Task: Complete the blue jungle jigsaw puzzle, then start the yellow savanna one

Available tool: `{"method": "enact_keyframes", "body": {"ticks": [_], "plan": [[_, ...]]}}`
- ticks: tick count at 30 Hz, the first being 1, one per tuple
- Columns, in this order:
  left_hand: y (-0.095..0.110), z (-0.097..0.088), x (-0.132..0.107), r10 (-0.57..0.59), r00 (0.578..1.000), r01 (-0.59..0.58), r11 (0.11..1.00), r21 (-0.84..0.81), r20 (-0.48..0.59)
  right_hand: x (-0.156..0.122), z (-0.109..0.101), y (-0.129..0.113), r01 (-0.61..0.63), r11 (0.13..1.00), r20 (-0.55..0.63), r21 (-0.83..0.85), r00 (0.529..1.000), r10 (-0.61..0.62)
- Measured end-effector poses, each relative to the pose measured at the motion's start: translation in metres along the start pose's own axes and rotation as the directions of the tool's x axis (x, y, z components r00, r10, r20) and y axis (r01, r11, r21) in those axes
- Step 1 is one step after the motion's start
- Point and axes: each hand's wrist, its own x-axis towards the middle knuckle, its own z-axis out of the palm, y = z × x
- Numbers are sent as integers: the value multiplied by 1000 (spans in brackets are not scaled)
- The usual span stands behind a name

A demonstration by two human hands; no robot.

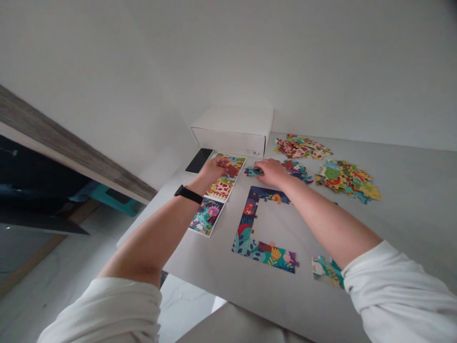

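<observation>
My left hand (213, 170) is over a farm picture card (218, 188), its fingers curled together. A brown-red patch shows at the fingertips; I cannot tell whether it is a held piece or part of the print. My right hand (272, 171) is closed on teal puzzle pieces (253, 171) on the table, fingers covering part of them. Just beyond that hand lies a small heap of purple and red pieces (298, 170). Nearer me is a partly joined puzzle border (246, 228), its right side hidden by my right forearm. Separate joined pieces (327, 270) lie by my right sleeve.
A white box (232, 136) stands against the wall, with a black phone (199, 160) before it. Two bigger piles of pieces, a red-yellow one (302, 146) and a yellow-green one (348, 180), lie at right. A second picture card (207, 216) lies near the table's left edge.
</observation>
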Motion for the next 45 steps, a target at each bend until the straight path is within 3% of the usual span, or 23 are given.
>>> {"method": "enact_keyframes", "body": {"ticks": [4, 13, 20, 25, 33, 45], "plan": [[-3, 2, 1, -26, 1000, 26, 998, -49, -2, -14, -8, 23, 45, 998, -30, 50, 999, -43], [13, 32, 4, 21, 999, -20, 1000, -15, 39, -44, -20, 62, -41, 998, -139, 52, 989, 48], [26, 49, 1, 58, 996, -56, 998, -29, 73, -59, -18, 71, 2, 998, -179, 61, 984, 9], [27, 54, 5, -2, 999, 2, 1000, -11, 49, -74, -26, 78, -1, 997, -158, 79, 987, 13], [33, 58, 0, -73, 993, 85, 989, -119, 96, -102, -45, 89, 8, 993, -191, 117, 982, 15], [52, 109, -9, -50, 983, 82, 980, -180, 175, -149, -73, 100, -98, 988, -158, 123, 980, 117]]}}
